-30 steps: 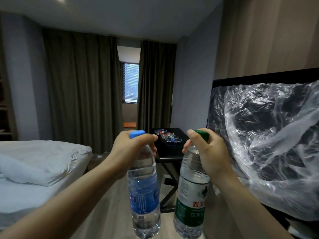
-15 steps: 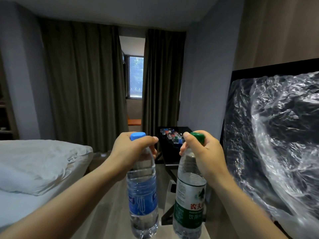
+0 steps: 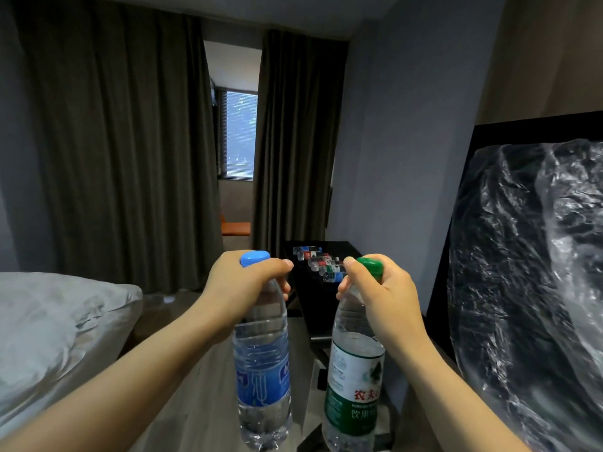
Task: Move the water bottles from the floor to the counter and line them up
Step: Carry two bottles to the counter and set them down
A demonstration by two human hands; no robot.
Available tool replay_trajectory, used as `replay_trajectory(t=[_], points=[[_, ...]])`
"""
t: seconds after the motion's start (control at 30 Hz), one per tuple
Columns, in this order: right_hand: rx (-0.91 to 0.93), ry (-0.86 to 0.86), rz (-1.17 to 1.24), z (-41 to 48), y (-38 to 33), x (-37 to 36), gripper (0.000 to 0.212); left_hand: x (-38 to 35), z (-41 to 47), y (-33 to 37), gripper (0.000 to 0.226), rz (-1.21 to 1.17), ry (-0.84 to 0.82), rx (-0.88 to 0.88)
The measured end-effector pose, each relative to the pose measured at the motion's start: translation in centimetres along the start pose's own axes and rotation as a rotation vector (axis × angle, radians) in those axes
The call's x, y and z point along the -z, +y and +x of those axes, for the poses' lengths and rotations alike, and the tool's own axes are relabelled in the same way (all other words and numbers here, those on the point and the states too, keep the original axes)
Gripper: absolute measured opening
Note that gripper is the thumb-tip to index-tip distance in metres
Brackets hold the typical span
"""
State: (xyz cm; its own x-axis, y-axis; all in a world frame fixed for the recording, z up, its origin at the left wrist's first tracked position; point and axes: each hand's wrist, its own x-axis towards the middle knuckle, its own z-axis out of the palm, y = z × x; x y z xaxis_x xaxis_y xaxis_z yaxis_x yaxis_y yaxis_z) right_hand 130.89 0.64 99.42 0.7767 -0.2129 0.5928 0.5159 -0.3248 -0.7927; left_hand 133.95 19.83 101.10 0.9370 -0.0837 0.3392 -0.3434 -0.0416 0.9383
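Short of the counter (image 3: 329, 256), left hand (image 3: 243, 285) gripped a blue bottle (image 3: 262, 370); right hand (image 3: 381, 300) gripped a green bottle (image 3: 354, 380).

Both bare forearms reach forward from the lower corners and draw in toward the black counter (image 3: 310, 305), with the wrists roughly level and the backs of the hands facing up. The left hand (image 3: 241, 282) is curled round the neck of a blue-capped bottle (image 3: 261, 370), just left of the counter's near edge, and the bottle hangs upright below the fist. The right hand (image 3: 381, 298) grips the neck of a green-capped bottle (image 3: 355, 380) the same way, in front of the counter's near end, the two fists near each other but apart.
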Motion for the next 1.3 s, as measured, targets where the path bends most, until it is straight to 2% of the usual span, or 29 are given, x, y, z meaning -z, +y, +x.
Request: replay_trajectory(t=[0.23, 0.57, 0.77, 1.0, 1.3], points=[[-0.052, 0.012, -0.029, 7.3, 7.0, -4.5, 0.032, 0.6, 9.6, -5.3, 0.026, -0.014, -0.022, 0.052], [-0.109, 0.045, -0.035, 19.1, 19.3, -8.9, 0.031, -0.9, 25.0, -13.4, 0.028, 0.01, -0.017, 0.097], [-0.18, 0.058, -0.114, 25.1, 26.1, -11.2, 0.033, -1.8, 33.7, -18.7, 0.022, -0.084, -0.022, 0.229], [-0.286, 0.108, -0.161, 31.2, 34.2, -15.6, 0.031, -1.5, 44.0, -25.9, 0.022, -0.123, -0.085, 0.3], [-0.423, 0.249, -0.235, 38.8, 42.0, -20.8, 0.029, -0.9, 57.5, -33.9, 0.02, -0.155, -0.253, 0.399]])
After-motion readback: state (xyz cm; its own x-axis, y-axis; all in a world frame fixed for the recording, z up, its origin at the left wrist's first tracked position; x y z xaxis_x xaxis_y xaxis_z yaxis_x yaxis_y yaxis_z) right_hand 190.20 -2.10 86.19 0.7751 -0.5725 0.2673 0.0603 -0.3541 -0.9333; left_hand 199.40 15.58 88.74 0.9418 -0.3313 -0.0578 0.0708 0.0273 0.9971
